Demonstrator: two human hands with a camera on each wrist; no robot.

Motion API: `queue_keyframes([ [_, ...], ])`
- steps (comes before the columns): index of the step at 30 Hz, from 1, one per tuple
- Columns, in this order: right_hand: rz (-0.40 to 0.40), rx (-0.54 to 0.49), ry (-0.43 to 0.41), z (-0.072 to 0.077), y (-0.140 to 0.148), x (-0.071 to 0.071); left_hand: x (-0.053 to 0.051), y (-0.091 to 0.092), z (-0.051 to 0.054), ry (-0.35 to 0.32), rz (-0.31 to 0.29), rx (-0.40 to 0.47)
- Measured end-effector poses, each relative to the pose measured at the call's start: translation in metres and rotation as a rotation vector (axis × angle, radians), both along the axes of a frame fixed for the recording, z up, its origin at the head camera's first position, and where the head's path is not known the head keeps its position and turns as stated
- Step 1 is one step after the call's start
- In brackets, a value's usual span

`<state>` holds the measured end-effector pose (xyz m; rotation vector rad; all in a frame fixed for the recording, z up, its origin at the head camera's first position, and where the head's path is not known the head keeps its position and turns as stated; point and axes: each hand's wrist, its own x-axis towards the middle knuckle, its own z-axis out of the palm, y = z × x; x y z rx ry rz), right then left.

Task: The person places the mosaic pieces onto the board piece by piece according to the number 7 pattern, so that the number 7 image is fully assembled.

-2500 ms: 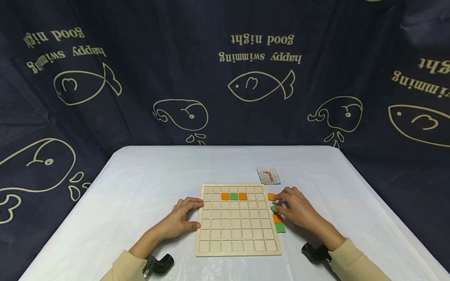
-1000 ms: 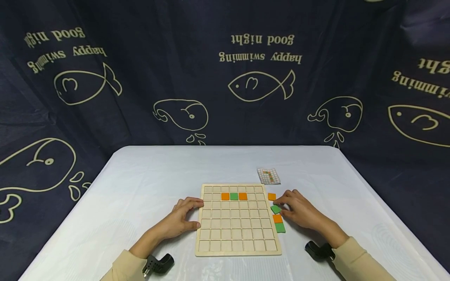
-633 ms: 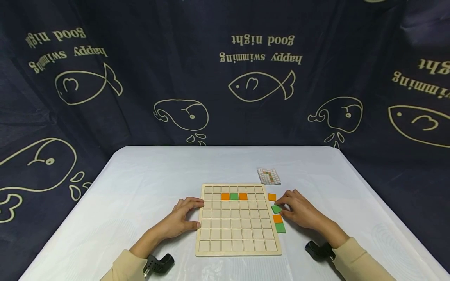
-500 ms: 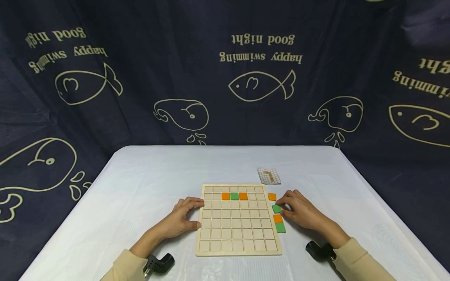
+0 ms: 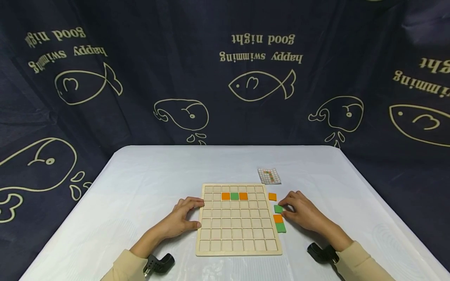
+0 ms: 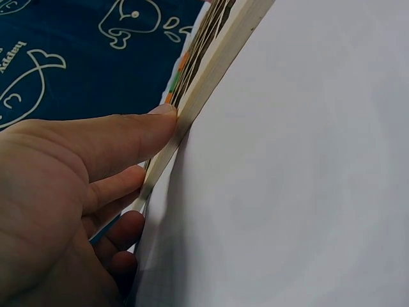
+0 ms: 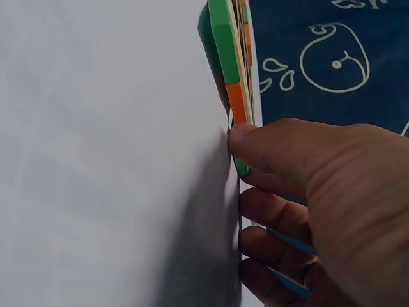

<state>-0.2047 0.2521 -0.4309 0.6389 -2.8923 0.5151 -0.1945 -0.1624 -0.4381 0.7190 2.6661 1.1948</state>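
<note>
In the head view a wooden grid board (image 5: pixel 239 251) lies on the table, with an orange, a green (image 5: pixel 234 196) and an orange square tile in its second row from the far side. My left hand (image 5: pixel 177 220) rests its thumb and fingertips against the board's left edge. To the right of the board, my right hand (image 5: pixel 304 210) pinches a loose green tile (image 5: pixel 277 209) between thumb and index finger, low over the table. In the right wrist view the thumb covers part of this green tile (image 7: pixel 241 167).
Near the right hand lie an orange tile (image 5: pixel 272 196), another orange tile (image 5: pixel 278 218) and a green tile (image 5: pixel 281 228), the last two touching. A small pattern card (image 5: pixel 269 176) lies beyond the board's far right corner. A dark printed cloth (image 5: pixel 225 117) hangs behind the table.
The pinched green tile has slid slightly right, away from the board, and turned straighter, along with my right hand. My left hand and the board have stayed put.
</note>
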Motion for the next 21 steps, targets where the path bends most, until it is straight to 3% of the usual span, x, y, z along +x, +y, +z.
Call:
queue_keyframes([
  [21,-0.033,-0.01,0.023,-0.0016,0.0009,0.0022,-0.0009,-0.0004,-0.0021,0.005,-0.005,0.01],
])
